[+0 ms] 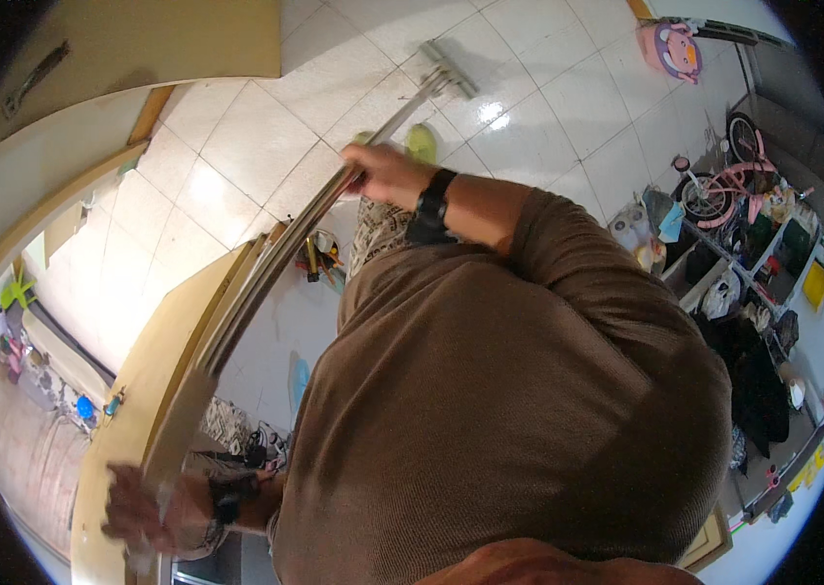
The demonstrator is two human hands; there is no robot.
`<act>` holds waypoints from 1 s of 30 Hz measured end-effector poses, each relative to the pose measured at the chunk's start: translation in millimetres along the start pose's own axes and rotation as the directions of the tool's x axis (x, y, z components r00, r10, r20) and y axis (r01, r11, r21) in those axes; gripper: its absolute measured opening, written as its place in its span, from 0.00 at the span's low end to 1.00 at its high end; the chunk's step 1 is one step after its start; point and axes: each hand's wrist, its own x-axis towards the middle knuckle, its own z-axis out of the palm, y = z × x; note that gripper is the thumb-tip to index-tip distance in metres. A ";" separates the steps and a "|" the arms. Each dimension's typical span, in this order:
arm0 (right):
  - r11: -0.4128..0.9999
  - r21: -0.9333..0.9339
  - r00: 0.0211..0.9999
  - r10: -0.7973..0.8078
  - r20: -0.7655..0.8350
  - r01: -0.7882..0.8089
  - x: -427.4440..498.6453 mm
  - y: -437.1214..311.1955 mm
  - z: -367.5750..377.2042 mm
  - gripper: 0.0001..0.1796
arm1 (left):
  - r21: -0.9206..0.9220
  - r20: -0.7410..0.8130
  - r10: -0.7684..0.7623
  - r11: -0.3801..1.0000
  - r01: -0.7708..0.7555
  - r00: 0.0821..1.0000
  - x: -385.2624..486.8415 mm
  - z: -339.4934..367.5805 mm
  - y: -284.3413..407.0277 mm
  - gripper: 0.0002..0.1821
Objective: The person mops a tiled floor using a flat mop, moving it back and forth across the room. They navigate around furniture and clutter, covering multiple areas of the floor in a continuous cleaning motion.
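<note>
My right hand (386, 173), with a dark band on the wrist, is closed around the long metal pole (265, 292) of a mop. The flat mop head (450, 69) rests on the pale tiled floor ahead of my feet. Motion blurs my left hand (156, 512) by the pole's upper end at the lower left. Its fingers look spread, and whether it grips the pole is unclear. One yellow-green shoe (421, 143) shows beside the pole, and the other is mostly hidden behind my right hand.
A pink children's bicycle (730, 183) and a cluttered shelf rack (755, 274) stand to the right. A pink and purple animal-faced item (675, 53) sits on the floor at upper right. At left are a doorway's wooden frame (138, 380) and a cream door panel (185, 36).
</note>
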 end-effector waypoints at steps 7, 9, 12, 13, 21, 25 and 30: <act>0.930 0.367 0.717 0.249 -0.651 0.011 -50.1 1.6 -203.6 0.08 | 0.007 0.505 -0.335 0.923 0.385 0.795 -57.2 112.4 -174.2 0.09; 0.905 0.418 0.681 0.255 -0.686 0.083 -59.6 12.3 -239.4 0.09 | 0.013 0.586 -0.394 0.878 0.478 0.708 -67.5 128.6 -194.7 0.14; 0.890 0.454 0.513 0.414 -0.752 -0.053 -55.3 28.2 -263.1 0.05 | 0.083 0.647 -0.374 0.901 0.427 0.665 -66.5 134.1 -188.7 0.16; 0.879 0.475 0.598 0.402 -0.693 -0.041 -56.2 35.2 -257.5 0.06 | 0.071 0.627 -0.367 0.905 0.419 0.688 -63.2 133.2 -179.2 0.15; 0.732 0.640 0.888 0.429 -0.166 -0.234 -59.5 -1.7 -112.4 0.16 | 0.301 0.507 -0.317 0.936 0.180 0.802 -21.0 102.5 -35.4 0.13; 0.718 0.648 0.915 0.395 -0.080 -0.254 -44.2 -24.7 -62.4 0.14 | 0.184 0.678 -0.078 0.981 -0.066 0.731 7.1 90.0 12.1 0.13; 0.723 0.665 0.967 0.255 -0.001 -0.190 -8.1 -22.4 -49.1 0.11 | 0.118 0.704 0.125 0.950 -0.288 0.700 20.4 92.2 25.3 0.11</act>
